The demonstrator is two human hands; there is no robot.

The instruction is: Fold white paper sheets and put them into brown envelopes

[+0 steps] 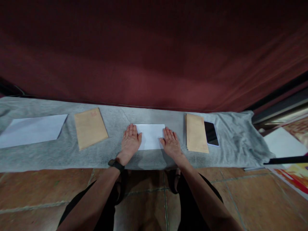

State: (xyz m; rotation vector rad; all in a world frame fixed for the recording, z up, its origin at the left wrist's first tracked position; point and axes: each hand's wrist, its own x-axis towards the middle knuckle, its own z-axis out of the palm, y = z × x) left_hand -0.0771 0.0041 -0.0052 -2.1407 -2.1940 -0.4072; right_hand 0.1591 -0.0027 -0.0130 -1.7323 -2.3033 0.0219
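A white sheet of paper lies on the grey cloth between both hands. My left hand rests flat at the sheet's left edge, fingers stretched out, a dark watch on its wrist. On the right edge lies my right hand, flat too, with its fingers extended. Neither hand grips anything. Brown envelopes are stacked to the right of my right hand, and another brown envelope lies tilted to the left.
At the far left is larger white paper. A dark-screened phone sits beside the right envelopes. The grey cloth covers a narrow surface before a dark red curtain. Metal bars and printed sheets are at the right.
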